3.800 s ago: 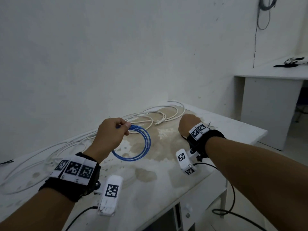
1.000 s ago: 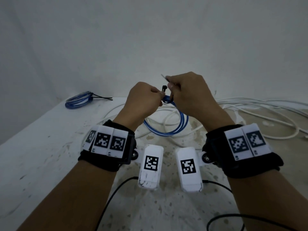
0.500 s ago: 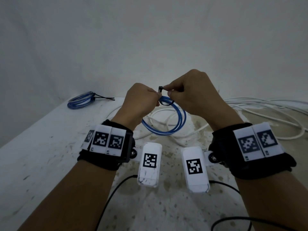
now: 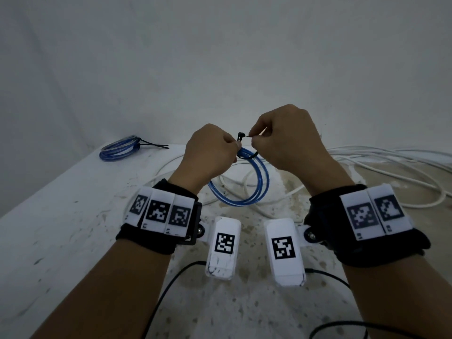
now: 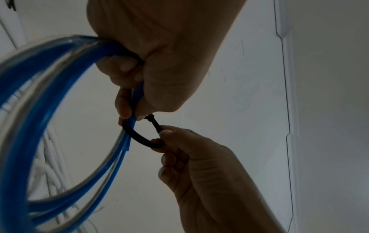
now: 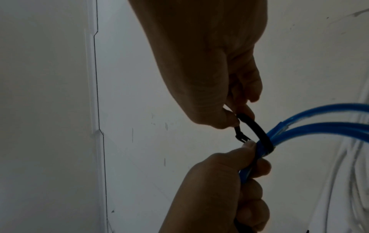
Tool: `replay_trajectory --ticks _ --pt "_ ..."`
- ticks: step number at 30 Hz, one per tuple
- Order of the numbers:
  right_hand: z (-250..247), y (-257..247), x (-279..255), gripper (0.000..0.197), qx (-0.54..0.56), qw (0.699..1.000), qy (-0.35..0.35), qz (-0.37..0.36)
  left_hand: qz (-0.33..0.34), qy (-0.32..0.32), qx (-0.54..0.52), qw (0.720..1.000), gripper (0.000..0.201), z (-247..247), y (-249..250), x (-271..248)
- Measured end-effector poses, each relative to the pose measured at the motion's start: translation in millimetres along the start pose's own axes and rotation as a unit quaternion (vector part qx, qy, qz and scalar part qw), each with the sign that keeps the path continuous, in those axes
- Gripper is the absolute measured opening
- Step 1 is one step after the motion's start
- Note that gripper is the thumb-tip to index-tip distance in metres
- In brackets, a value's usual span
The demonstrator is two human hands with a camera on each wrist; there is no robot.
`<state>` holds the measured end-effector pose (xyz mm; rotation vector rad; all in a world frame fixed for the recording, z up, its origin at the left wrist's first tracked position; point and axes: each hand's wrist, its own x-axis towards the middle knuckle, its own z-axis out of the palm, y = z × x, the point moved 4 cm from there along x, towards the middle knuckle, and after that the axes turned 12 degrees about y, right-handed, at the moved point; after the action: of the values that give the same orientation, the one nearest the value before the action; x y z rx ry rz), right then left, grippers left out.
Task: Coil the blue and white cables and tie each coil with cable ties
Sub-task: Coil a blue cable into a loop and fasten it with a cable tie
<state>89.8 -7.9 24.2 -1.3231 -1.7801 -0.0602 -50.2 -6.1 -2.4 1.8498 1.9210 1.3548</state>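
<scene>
Left hand (image 4: pixel 210 152) grips coiled blue plastic cable (image 4: pixel 247 185) at its top, loop hanging below fist. Right hand (image 4: pixel 287 143) pinches thin black cable tie (image 5: pixel 139 137) looped around strands just beside left fingers.

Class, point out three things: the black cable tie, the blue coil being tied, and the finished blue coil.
black cable tie (image 5: pixel 139 138): left wrist view, loop's curved band.
blue coil being tied (image 4: pixel 259 192): head view, hanging lower loop.
finished blue coil (image 4: pixel 117 150): head view, bundled strands.
</scene>
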Motion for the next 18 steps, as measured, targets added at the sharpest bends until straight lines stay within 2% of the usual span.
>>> replay_trajectory --ticks 3,6,8,13,15,18 --pt "0 1 -2 0.011 0.019 1.0 0.005 0.018 0.035 -0.009 0.046 0.998 0.029 1 3 -1" --pt "2 3 -3 0.032 0.053 0.997 -0.039 0.039 0.055 -0.027 0.055 0.997 0.027 1 4 -1" --pt "2 4 -4 0.039 0.079 0.992 -0.077 0.054 0.061 -0.041 0.059 0.996 0.027 2 6 -1" --pt "8 8 -3 0.024 0.092 0.988 -0.107 0.063 0.069 -0.057 0.063 0.994 0.028 8 6 -3" --pt "10 9 -2 0.017 0.089 0.991 -0.086 0.051 0.067 -0.053 0.051 0.995 0.028 7 5 -2" --pt "6 11 2 0.006 0.062 0.998 -0.018 0.025 0.059 -0.041 0.028 0.997 0.031 5 6 -1"
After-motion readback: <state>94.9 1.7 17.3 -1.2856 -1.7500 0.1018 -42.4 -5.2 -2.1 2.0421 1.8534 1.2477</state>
